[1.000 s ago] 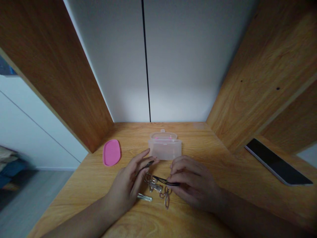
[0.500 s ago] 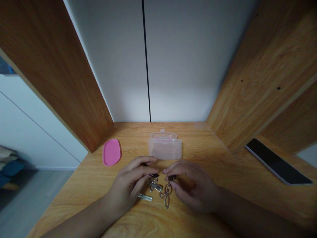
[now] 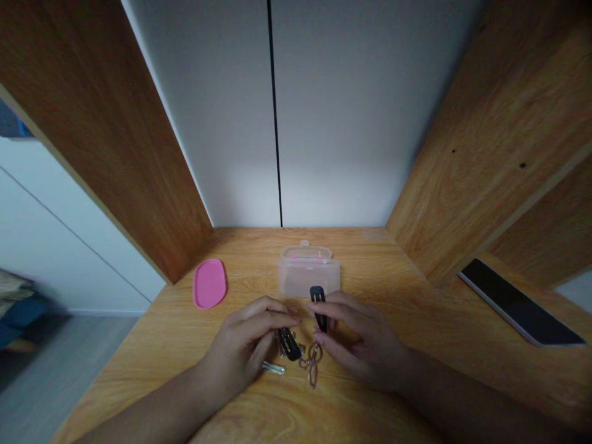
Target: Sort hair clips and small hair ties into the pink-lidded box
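Pinched in my right hand [image 3: 363, 345] is a black snap hair clip [image 3: 317, 299], raised nearly upright in front of the clear plastic box. My left hand [image 3: 245, 339] has its fingers closed around a second black hair clip [image 3: 290, 346], which is tilted over a small pile of metal clips. Close by the left thumb, a silver hair clip [image 3: 274, 368] lies on the table, its far end hidden by the hand. Between both hands rests a metal clip with looped outlines [image 3: 313, 365]. The rest of the pile is partly covered by my fingers.
Behind my hands stands the translucent plastic box [image 3: 296, 282], its lid [image 3: 306, 253] flipped back. A pink oval tray or lid [image 3: 209, 283] lies to the left. On the right is a dark-screened tablet or phone [image 3: 522, 302]. Wooden panels [image 3: 462, 185] flank the tabletop.
My right hand has lifted and turned its black clip upright. The black clip at my left hand has swung down over the metal clips and shows more fully.
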Available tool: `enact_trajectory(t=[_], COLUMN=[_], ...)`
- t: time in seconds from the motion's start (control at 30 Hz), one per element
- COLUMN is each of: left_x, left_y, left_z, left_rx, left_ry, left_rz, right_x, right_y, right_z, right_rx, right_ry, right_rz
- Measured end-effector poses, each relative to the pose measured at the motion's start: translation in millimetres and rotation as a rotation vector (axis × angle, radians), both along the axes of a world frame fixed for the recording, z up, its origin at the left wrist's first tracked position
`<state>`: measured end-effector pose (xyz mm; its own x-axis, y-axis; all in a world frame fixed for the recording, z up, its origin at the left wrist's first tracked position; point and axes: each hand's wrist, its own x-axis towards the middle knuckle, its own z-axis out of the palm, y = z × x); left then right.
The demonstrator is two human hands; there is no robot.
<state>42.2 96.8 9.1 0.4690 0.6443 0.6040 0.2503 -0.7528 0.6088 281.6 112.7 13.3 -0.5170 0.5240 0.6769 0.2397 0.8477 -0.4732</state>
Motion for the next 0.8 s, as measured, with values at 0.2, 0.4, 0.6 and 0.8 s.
enact_trajectory(t=[0.2,0.4,0.6,0.8], left_x=[2,1,2,3], left_y=[-3,-5,-2,-4], left_z=[-0.6,-6.1,4.8,10.5], left_rx=[-0.051,-0.143,0.055,0.068], left_ry=[0.006,-0.046,0.130,0.247], left_rz=[0.029,0.148,-0.083,-0.203], right_x=[3,3,2,2], right_y=[-3,-1,-1,0], right_z=[-3.2,-0.8,2.4,1.8], right_rx=[0.057,0.137,0.178,0.198], right_ry=[-0.050,-0.026,-0.003,-0.012], right_rz=[-0.008,-0.057,-0.064,-0.074])
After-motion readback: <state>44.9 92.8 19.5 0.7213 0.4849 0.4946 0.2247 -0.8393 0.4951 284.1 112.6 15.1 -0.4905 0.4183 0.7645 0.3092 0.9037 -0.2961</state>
